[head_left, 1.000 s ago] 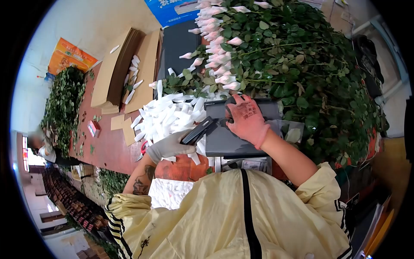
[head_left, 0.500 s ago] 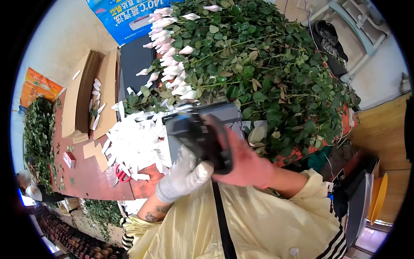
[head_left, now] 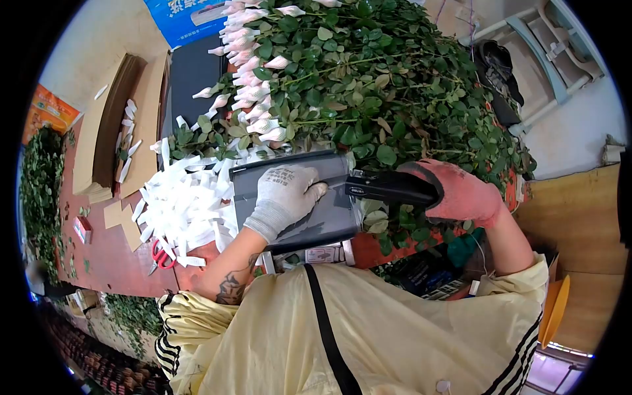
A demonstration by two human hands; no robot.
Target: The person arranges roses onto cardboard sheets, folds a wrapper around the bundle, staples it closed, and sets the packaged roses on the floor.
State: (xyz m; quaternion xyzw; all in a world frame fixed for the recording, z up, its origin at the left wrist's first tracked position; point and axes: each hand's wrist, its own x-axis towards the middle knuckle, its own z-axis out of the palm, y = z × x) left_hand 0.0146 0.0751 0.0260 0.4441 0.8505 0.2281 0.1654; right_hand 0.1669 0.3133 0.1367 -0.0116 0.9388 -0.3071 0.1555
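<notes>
My right hand, in a pink-red glove, is wrapped round a black stapler whose nose points left. My left hand, in a pale grey-white glove, rests on a dark grey flat board. Its fingers are curled and the thumb lies against them near the stapler's nose; whatever they pinch is hidden. Left of the board lies a heap of white strips or sleeves. Behind it are many leafy rose stems, their pale pink heads in white wraps and pointing left.
Red-handled scissors and a small red-white box lie on the reddish table. Stacked cardboard stands at the left. A folded chair frame leans at the back right, with a yellow-orange object lower down.
My hands were together around the stapler, blurred by motion. They have parted: the left hand is down on the board, and the right holds the stapler farther right. The view has shifted slightly.
</notes>
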